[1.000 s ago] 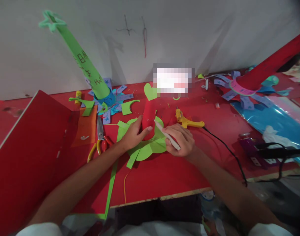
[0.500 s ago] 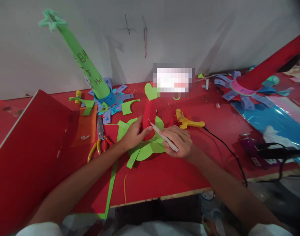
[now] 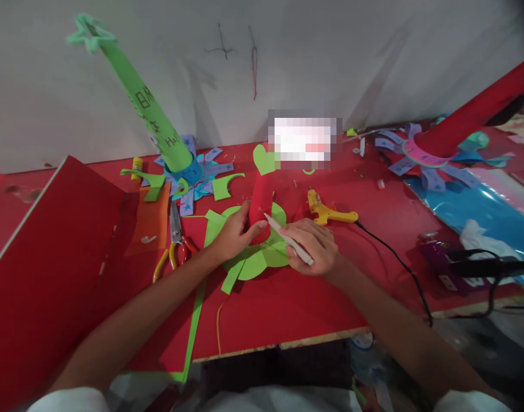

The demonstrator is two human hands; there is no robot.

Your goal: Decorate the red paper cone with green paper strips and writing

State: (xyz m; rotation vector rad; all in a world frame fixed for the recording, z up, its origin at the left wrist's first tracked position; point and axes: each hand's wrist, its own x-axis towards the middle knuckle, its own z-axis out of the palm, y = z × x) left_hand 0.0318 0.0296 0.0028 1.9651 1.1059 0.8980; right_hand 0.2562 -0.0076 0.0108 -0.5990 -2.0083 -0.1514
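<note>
A red paper tube [image 3: 260, 197] stands on a green petal-shaped paper base [image 3: 248, 268], with a green paper heart [image 3: 263, 159] at its top. My left hand [image 3: 235, 233] is closed around the lower left side of the tube, thumb across its front. In my right hand [image 3: 314, 246] is a white pen [image 3: 291, 239], gripped between thumb and fingers. Its tip meets the front of the tube, or nearly so, beside a small faint mark. Green paper strips lie under and around the base.
A yellow glue gun [image 3: 327, 210] with a black cord lies right of my hands. Scissors [image 3: 176, 224] and yellow-handled pliers [image 3: 161, 264] are at left. A tall green paper tube [image 3: 145, 106] and a red one [image 3: 480, 109] stand behind. A red folder [image 3: 51, 257] rises at left.
The pen and my right hand have shifted very slightly to the right on the tube. My left hand keeps its place.
</note>
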